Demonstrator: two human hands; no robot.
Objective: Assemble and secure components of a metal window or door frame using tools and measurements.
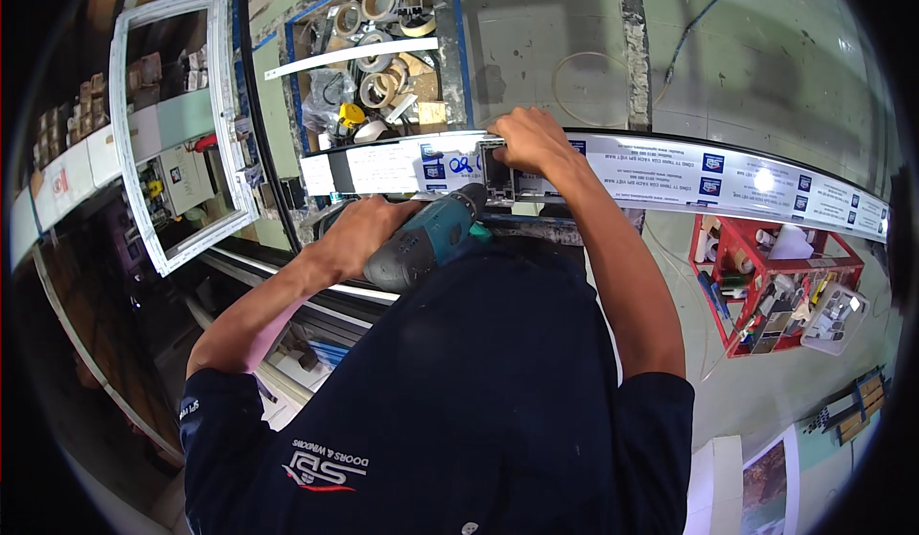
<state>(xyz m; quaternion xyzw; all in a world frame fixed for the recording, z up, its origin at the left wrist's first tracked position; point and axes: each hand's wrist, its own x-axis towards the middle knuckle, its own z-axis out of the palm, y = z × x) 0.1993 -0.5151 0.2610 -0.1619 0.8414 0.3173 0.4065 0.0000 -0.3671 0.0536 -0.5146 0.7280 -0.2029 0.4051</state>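
Note:
My left hand [360,234] is closed around a teal and dark grey power drill [416,245]. Its black chuck [472,194] points up and right, close to the open end of a dark hollow metal profile [499,176]. Over the top of that profile, my right hand [532,141] curls its fingers and presses it against a long frame bar [661,167]. White and blue printed film covers the bar, which runs across in front of me. The drill's tip and part of its grip are hidden.
An open bench compartment [450,18] holds several tape rolls [379,1] and a yellow tape measure [351,115]. A white window frame [123,133] stands at left. On the right is a red tool rack [732,329] with a clear plastic bin [835,320]. A thin hose [557,80] loops across the floor.

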